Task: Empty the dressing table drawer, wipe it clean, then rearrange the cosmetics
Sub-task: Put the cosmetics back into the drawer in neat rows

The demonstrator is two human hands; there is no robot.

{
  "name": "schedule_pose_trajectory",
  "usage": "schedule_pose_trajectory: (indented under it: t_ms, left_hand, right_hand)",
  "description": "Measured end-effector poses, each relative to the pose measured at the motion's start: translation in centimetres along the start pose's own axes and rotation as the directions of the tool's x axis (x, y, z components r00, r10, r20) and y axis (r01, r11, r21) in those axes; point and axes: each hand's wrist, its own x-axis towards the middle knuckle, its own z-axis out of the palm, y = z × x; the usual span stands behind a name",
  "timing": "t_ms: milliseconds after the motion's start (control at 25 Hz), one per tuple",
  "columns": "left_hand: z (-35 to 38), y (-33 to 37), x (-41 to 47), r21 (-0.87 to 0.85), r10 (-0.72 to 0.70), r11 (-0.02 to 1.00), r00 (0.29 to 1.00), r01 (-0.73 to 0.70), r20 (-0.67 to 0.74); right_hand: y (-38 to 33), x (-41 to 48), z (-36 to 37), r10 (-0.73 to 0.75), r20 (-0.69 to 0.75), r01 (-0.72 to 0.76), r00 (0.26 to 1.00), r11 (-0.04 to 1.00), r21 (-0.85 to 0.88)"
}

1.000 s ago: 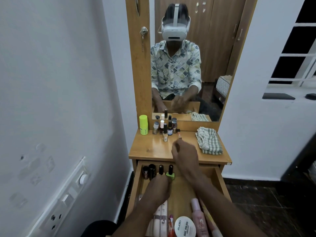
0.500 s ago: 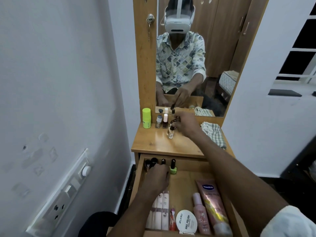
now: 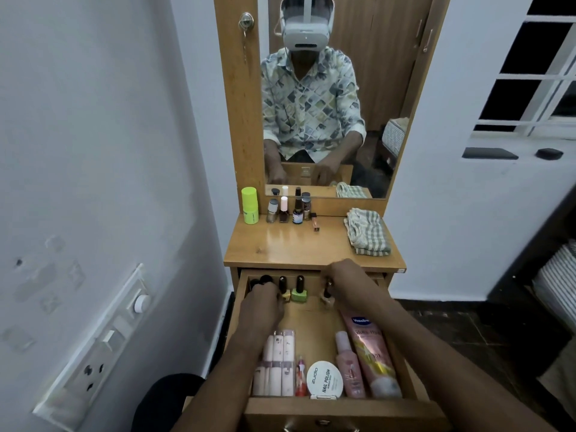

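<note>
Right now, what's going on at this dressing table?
A person is at the dressing table with its drawer pulled open. The right hand pinches a small bottle at the drawer's back, beside a green nail polish bottle. The left hand rests on the dark-capped bottles at back left; whether its fingers grip one is unclear. Several little bottles, a lime container and a folded cloth are on the tabletop.

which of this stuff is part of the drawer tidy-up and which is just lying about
Part of the job:
open drawer
beige nail polish bottle held by the right hand
green nail polish bottle
Vaseline tube
nail polish bottles on the tabletop
checked cloth

Just lying about:
wall switch panel
key in the lock
window
</note>
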Motion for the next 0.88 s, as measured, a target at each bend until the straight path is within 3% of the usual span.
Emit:
schedule_pose_trajectory:
  t_ms: [320, 440, 520, 600, 680, 760, 880]
  left_hand:
    - [0.5, -0.1, 0.1, -0.067, 0.182, 0.983, 0.961, -0.172, 0.206]
    - [0.7, 0.1, -0.2, -0.078, 0.243, 0.970, 0.935, -0.231, 0.259]
    - [1.0, 0.4, -0.5, -0.089, 0.276, 0.961, 0.915, -0.261, 0.294]
    - [1.2, 0.4, -0.7, -0.097, 0.299, 0.954, 0.901, -0.282, 0.315]
    - [1.4, 0.6, -0.8, -0.103, 0.310, 0.951, 0.888, -0.293, 0.339]
    - [1.5, 0.6, -0.9, -0.099, 0.293, 0.956, 0.897, -0.276, 0.330]
    - [1.1, 0.6, -0.6, -0.099, 0.253, 0.967, 0.927, -0.234, 0.277]
  right_hand:
    - [-0.6, -0.5, 3.4, -0.113, -0.128, 0.108, 0.985, 0.993, -0.045]
    - [-0.9, -1.3, 3.7, -0.044, -0.176, 0.054, 0.983, 0.997, 0.051]
    - [-0.8, -1.9, 4.3, 0.080, -0.243, -0.055, 0.967, 0.993, 0.109]
    - [-0.3, -2.3, 5.1, 0.222, -0.203, -0.194, 0.954, 0.970, 0.146]
    - [-0.1, -2.1, 5.6, 0.286, -0.068, -0.274, 0.956, 0.950, 0.152]
    - [-0.4, -1.6, 6.1, 0.278, 0.015, -0.274, 0.960, 0.935, 0.226]
    - [-0.7, -0.6, 6.2, 0.295, -0.015, -0.279, 0.955, 0.917, 0.286]
